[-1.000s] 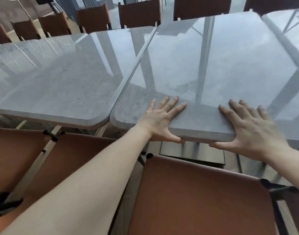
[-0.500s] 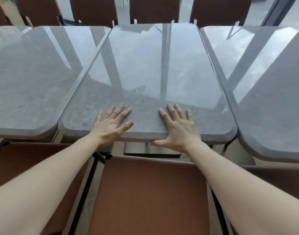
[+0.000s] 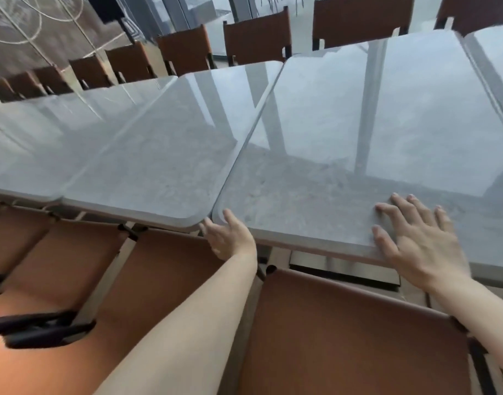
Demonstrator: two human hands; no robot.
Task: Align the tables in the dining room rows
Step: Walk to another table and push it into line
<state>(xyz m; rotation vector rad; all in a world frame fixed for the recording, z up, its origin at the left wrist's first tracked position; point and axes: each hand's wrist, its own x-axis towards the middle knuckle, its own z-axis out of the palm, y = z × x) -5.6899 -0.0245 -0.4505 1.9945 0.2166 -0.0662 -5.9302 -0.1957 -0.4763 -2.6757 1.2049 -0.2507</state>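
Gripping the near left corner of the table with the left hand, pressing the right hand flat, fingers spread, at its near edge; nudging it flush with the neighbouring table, touching alongside.

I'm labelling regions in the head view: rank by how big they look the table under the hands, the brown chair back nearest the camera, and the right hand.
1. Table
2. Chair back, enlarged by nearness to the camera
3. Right hand
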